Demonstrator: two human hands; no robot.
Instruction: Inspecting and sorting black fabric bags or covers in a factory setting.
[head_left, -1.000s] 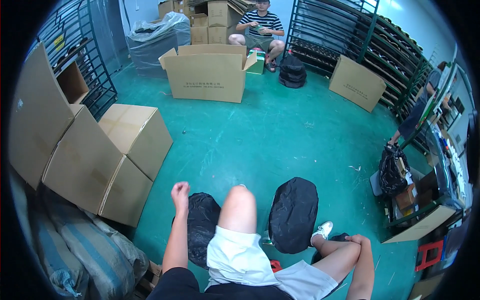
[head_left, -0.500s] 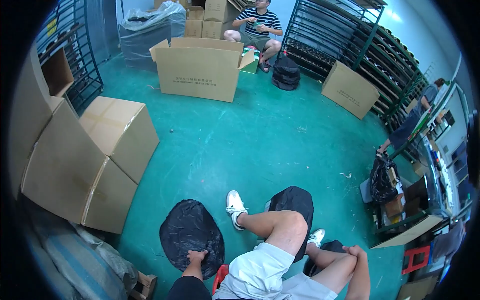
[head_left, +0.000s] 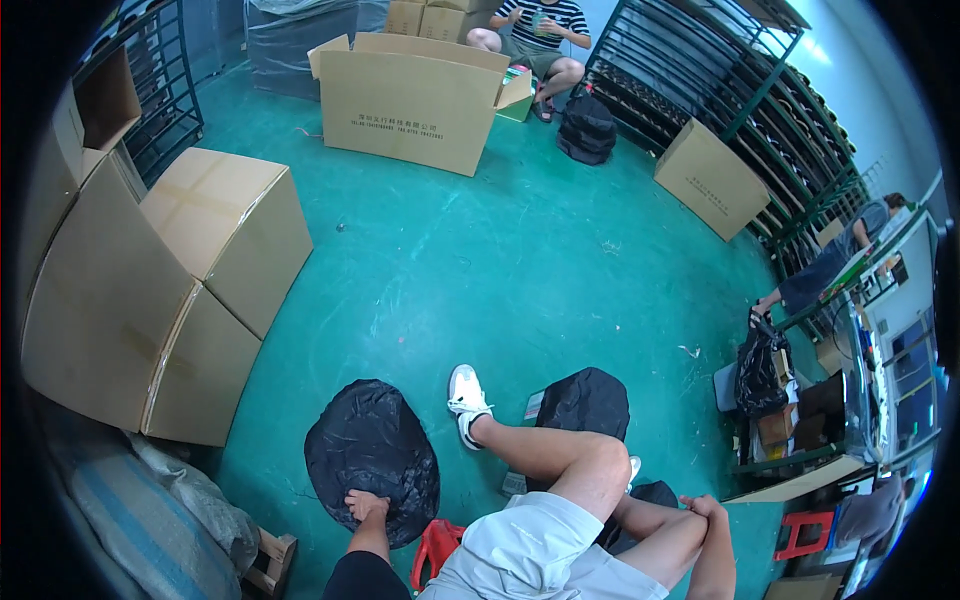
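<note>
1. Black bag (head_left: 370, 435), rounded and wrinkled, sits on the green floor (head_left: 500, 280) to the left of our legs, under our left hand (head_left: 368, 504).
2. Our left hand lies on the near part of the bag with its fingers on the dark surface; we cannot tell whether they are clamped on a fold or merely resting.
3. Our right hand (head_left: 705, 508) is on our right knee, well apart from that bag; we cannot tell whether its fingers are apart or together.
4. Just beside the bag, at its near right, we see a red stool (head_left: 432, 548), partly hidden by our pale shorts.
5. Farther right, we have a second black bag (head_left: 590, 400) beyond our bent left leg, which hides part of it; pale patches show along its left side.
6. Our white left shoe (head_left: 466, 395) is on the floor between the two bags.
7. On our left, we see large brown cartons (head_left: 110, 300) and, nearer us, a striped woven sack (head_left: 150, 520).
8. Across the floor, we see an open carton (head_left: 410, 105) and a seated co-worker (head_left: 548, 40) in a striped shirt, near a dark metal rack (head_left: 690, 70).
</note>
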